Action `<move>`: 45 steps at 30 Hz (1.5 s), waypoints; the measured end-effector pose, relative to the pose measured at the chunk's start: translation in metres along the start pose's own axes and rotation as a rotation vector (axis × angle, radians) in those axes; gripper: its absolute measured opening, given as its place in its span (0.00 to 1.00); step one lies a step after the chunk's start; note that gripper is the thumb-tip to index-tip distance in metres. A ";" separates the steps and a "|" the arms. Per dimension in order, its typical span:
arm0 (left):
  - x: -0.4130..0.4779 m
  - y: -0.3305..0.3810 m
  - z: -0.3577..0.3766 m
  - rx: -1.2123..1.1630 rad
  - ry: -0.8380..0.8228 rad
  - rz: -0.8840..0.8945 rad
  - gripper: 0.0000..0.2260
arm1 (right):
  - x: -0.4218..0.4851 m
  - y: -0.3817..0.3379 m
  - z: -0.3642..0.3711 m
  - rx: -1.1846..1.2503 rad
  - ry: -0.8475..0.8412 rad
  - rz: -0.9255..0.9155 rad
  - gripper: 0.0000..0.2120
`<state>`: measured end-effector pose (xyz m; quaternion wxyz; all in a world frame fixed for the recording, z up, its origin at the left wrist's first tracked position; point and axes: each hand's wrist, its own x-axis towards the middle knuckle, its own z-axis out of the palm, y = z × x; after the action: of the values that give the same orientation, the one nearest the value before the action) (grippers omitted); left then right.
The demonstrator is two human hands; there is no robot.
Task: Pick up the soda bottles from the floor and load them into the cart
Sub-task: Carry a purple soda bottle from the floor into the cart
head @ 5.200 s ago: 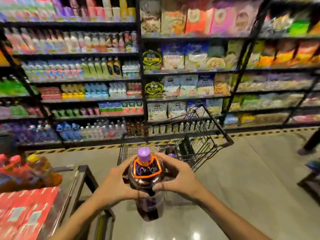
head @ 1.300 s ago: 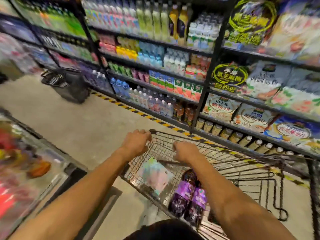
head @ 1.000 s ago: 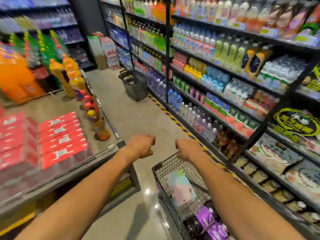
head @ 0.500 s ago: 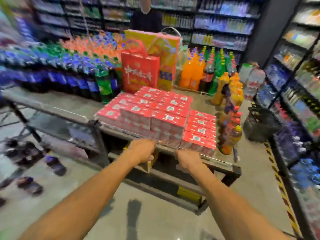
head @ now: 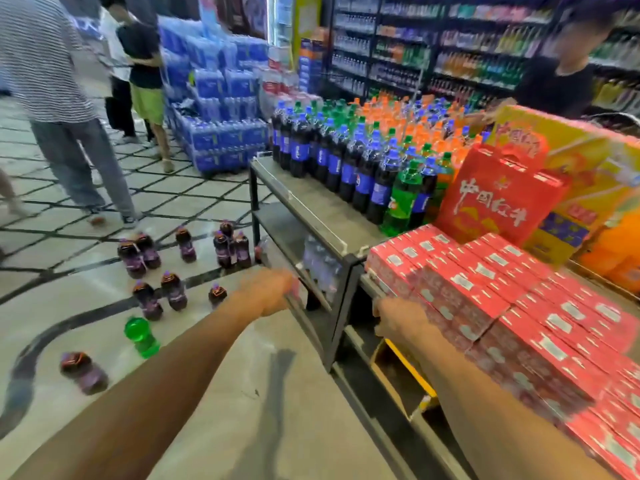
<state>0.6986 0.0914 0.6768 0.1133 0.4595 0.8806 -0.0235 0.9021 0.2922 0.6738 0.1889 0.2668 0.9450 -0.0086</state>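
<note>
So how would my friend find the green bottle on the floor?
Start at the black drinks rack and look at the floor to its left, where dark purple bottles stand scattered. Near the cluster's closer edge is the green bottle, the only bright green one among them.

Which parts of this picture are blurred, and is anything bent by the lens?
Head view: left hand and right hand are smeared by motion, the striped shirt too; the purple bottles are readable; the floor lines curve from the wide lens.
</note>
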 end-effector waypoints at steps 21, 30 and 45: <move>0.063 -0.152 0.042 -0.074 -0.121 -0.591 0.17 | 0.286 -0.118 -0.055 -0.078 -0.025 -0.484 0.25; 0.146 -0.258 0.038 -0.129 -0.119 -0.630 0.19 | 0.396 -0.201 -0.102 -0.044 -0.071 -0.519 0.23; 0.307 -0.419 0.040 -0.224 -0.174 -0.621 0.19 | 0.607 -0.278 -0.123 0.020 -0.201 -0.489 0.31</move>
<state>0.1953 0.0911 0.5434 0.2252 0.1502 0.9627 0.0011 0.2404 0.3719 0.5451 0.2713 0.0300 0.9578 -0.0898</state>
